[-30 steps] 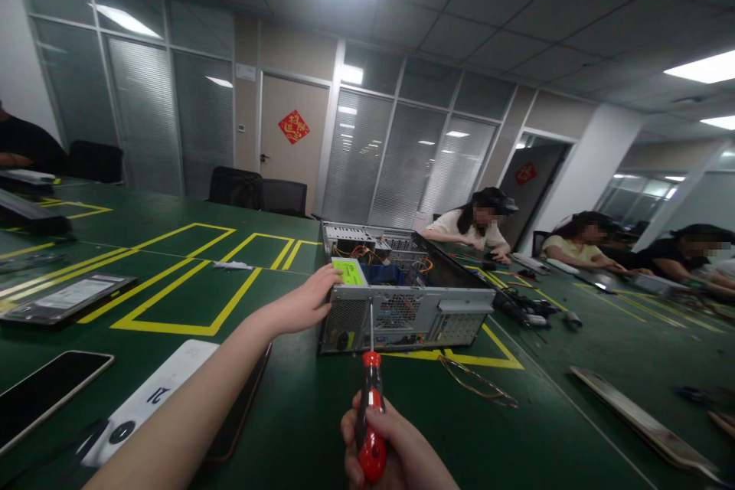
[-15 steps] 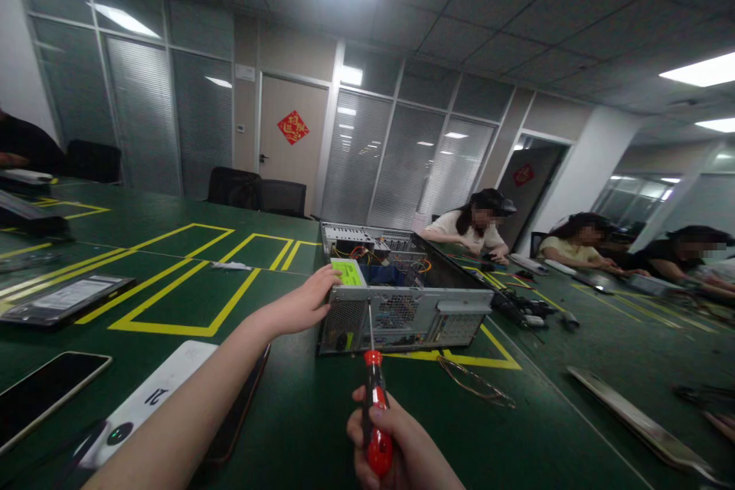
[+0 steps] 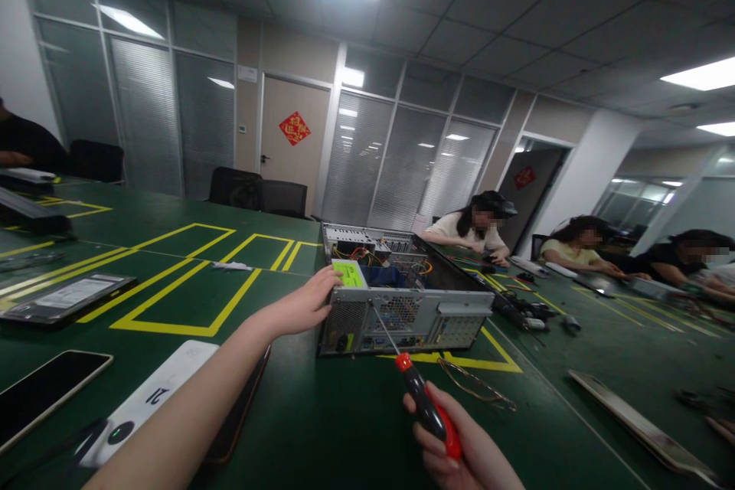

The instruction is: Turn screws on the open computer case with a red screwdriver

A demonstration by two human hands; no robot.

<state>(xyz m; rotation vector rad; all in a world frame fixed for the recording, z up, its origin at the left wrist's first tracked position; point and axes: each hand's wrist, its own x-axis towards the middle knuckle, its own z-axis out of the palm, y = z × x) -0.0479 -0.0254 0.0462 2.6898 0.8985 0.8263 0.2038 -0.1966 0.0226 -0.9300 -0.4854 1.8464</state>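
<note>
A computer case [image 3: 425, 314] lies on its side with the top off, its rear panel toward me. Inside its left rear corner sits a power supply [image 3: 348, 273] with a bright green label. My left hand [image 3: 307, 298] grips that corner, fingers over the label and thumb down the outer side. In my right hand [image 3: 445, 436] is a screwdriver [image 3: 423, 398] with a red and black handle, fingers wrapped round it. Its thin shaft slants up and left to the rear panel; the tip appears to meet the panel right of the power supply, though exact contact is too small to tell.
Eyeglasses [image 3: 479, 383] lie in front of the case. To the left are a hard drive [image 3: 69, 298], a phone [image 3: 49, 398] and a white device marked 21 [image 3: 152, 398]. Cables [image 3: 525, 310] lie right of the case. Several people [image 3: 476, 226] sit around the green table [image 3: 321, 413].
My right hand has swung the screwdriver handle to the right and slightly down, so the shaft went from nearly upright to slanted. The left hand and case have kept their place.
</note>
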